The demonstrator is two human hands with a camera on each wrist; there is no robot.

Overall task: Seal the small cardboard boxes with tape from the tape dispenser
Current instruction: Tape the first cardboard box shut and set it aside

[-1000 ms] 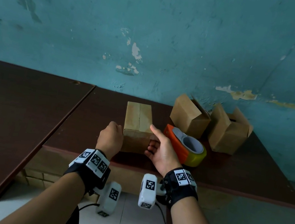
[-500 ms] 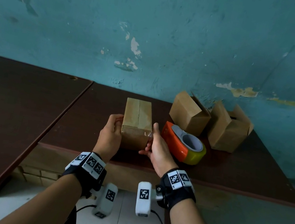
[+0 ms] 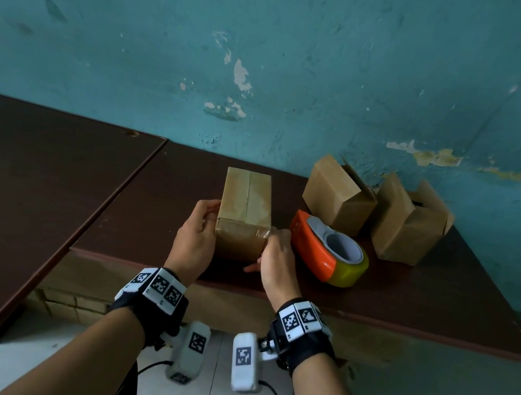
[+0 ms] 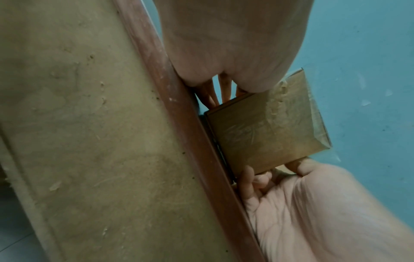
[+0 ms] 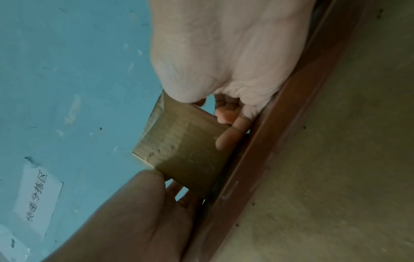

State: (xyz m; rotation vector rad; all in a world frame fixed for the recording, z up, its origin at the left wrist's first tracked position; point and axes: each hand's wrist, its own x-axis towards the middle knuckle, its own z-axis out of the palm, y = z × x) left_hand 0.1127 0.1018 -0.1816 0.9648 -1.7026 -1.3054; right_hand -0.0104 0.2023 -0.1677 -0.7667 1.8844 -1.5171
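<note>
A closed cardboard box (image 3: 246,201) with clear tape along its top seam stands near the front edge of the dark brown table (image 3: 409,293). My left hand (image 3: 196,238) lies against its left side, fingers straight (image 4: 224,86) and thumb at the top front corner. My right hand (image 3: 276,259) holds its right side, fingers curled (image 5: 226,113) at the lower corner and thumb on the taped edge. Both wrist views show the front face of the box (image 4: 268,127) (image 5: 186,141) between the palms. The orange and yellow tape dispenser (image 3: 321,257) lies just right of my right hand, untouched.
Two more cardboard boxes (image 3: 336,193) (image 3: 404,222) with open flaps stand at the back right against the teal wall. A second dark table (image 3: 27,191) adjoins on the left. A paper label (image 5: 38,200) is stuck on the wall. Pale floor tiles lie below.
My right hand, open beside the box a second ago, has closed in on its right front corner. My left hand has unfolded from a fist and moved up the left side.
</note>
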